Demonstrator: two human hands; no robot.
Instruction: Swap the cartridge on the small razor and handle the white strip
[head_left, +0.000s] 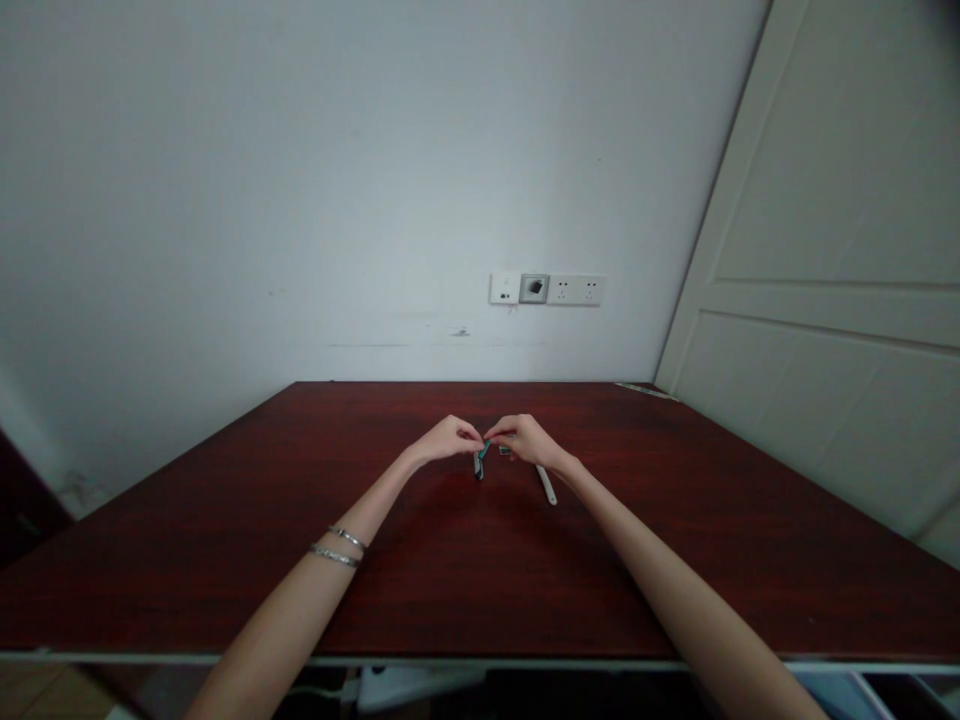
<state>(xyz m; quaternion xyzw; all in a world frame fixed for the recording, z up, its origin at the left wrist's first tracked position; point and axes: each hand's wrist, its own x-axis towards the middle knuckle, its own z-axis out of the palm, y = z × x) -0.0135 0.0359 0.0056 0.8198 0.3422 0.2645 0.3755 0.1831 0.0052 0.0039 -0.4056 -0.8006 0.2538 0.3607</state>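
Observation:
Both hands meet over the middle of the table (pixel 450 560), fingertips nearly touching. My left hand (pixel 448 438) is closed in a pinch at a small green piece (pixel 484 450), too small to name. From the other side, my right hand (pixel 523 438) pinches the upper end of the same green piece. Just beneath the left fingertips is a narrow white-and-dark object (pixel 478 468), which may be joined to the green piece; I cannot tell. Under the right hand, partly hidden, lies a small rectangular item (pixel 505 451). A slim white strip (pixel 548 487) with a hole near its end sticks out below the right wrist.
A white wall (pixel 375 200) stands behind the table, with sockets and switches (pixel 576 290) low on it. To the right is a pale panelled door (pixel 840 300). Beneath the table's front edge, a white object (pixel 412 686) and a cable show.

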